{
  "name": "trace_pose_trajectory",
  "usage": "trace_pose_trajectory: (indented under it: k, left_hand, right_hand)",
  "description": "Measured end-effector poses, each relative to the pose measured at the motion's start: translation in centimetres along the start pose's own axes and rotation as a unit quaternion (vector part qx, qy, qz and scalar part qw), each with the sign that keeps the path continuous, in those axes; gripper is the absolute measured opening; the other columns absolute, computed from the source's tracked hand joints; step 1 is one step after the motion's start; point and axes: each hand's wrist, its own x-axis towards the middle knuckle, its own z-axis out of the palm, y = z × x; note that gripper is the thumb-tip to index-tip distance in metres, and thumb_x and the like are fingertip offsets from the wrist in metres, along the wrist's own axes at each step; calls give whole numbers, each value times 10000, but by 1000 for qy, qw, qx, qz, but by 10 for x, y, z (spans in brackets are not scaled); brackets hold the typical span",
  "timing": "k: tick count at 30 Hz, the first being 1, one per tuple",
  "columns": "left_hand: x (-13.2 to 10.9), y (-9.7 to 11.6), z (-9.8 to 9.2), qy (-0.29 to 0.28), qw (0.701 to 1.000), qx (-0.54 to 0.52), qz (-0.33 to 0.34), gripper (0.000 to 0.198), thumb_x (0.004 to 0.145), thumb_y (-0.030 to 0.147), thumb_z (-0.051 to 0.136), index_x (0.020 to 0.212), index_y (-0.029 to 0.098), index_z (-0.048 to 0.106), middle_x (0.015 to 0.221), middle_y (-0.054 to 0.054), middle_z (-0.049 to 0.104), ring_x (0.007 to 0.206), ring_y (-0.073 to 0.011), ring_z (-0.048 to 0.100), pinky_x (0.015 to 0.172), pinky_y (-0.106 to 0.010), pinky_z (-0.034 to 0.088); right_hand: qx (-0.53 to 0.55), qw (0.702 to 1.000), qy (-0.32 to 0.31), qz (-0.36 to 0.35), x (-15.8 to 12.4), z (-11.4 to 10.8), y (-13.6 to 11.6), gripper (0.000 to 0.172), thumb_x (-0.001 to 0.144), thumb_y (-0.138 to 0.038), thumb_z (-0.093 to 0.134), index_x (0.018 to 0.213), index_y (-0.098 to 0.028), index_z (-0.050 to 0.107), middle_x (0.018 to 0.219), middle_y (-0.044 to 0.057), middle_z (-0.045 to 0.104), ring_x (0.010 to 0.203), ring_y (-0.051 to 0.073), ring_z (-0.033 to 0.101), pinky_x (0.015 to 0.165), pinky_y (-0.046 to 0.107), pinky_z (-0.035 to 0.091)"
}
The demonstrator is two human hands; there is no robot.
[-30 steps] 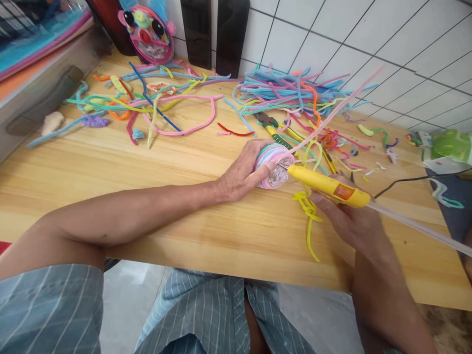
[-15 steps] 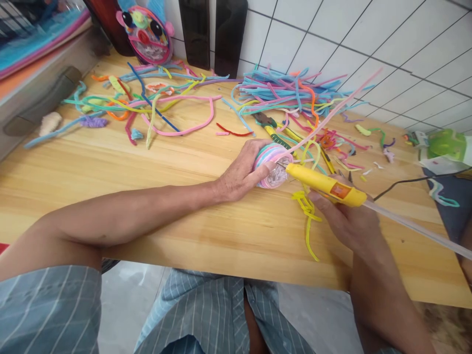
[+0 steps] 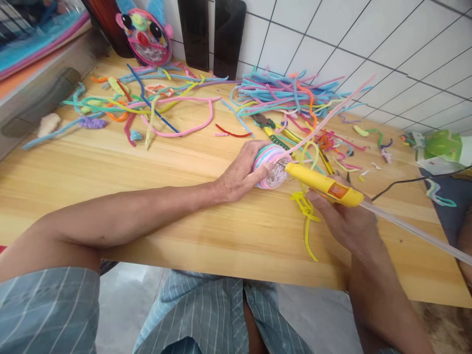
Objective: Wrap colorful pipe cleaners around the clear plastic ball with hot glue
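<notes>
My left hand (image 3: pixel 241 172) is closed round a small round piece (image 3: pixel 275 179) wound with pink, blue and lilac pipe cleaners, its pale end facing right. From its top a long pink pipe cleaner (image 3: pixel 328 120) sticks up to the right. My right hand (image 3: pixel 346 221) grips a yellow hot glue gun (image 3: pixel 324 184), whose metal nozzle meets the end of the wound piece near my left thumb. A clear glue stick (image 3: pixel 413 231) runs out of the gun's back. A knotted yellow pipe cleaner (image 3: pixel 306 209) lies just left of my right hand.
Behind my hands lie yellow-handled pliers (image 3: pixel 271 130) and a heap of blue and pink pipe cleaners (image 3: pixel 273 91). Loose pipe cleaners (image 3: pixel 177 132) spread over the left side. A pipe-cleaner figure with eyes (image 3: pixel 149 37) stands at the back. A black cord (image 3: pixel 409 182) crosses the right.
Almost nothing differs. The glue gun stays at the wound piece, and both hands keep their hold; the whole view has shifted very slightly.
</notes>
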Motion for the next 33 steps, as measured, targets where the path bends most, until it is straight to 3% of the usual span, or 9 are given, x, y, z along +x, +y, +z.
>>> trace_pose_trajectory:
  k: [7,18,33]
  left_hand:
    - [0,0,0,-3,1000,1,1,629,1167,686,407,1556,198,488,1543,-176,632,1478,-303,605,1299,-488,494]
    - [0,1,-1,-3,1000,-6,-9,646,1162,701,411,1555,194,486,1552,-177,630,1482,-303,604,1305,-488,491]
    - [0,0,-2,-9,1000,-3,-5,647,1169,684,406,1565,177,476,1566,-186,623,1493,-298,591,1313,-485,482]
  right_hand:
    - [16,999,-11,49,2,-2,3,353,1029,-562,716,801,-306,632,769,7,653,702,229,613,679,395,470]
    - [36,998,-26,36,-3,1,6,226,1052,-512,703,943,-315,678,923,23,709,840,250,675,774,429,521]
    - [40,998,-15,41,0,5,7,277,1026,-511,735,875,-282,692,856,15,707,774,220,661,742,393,533]
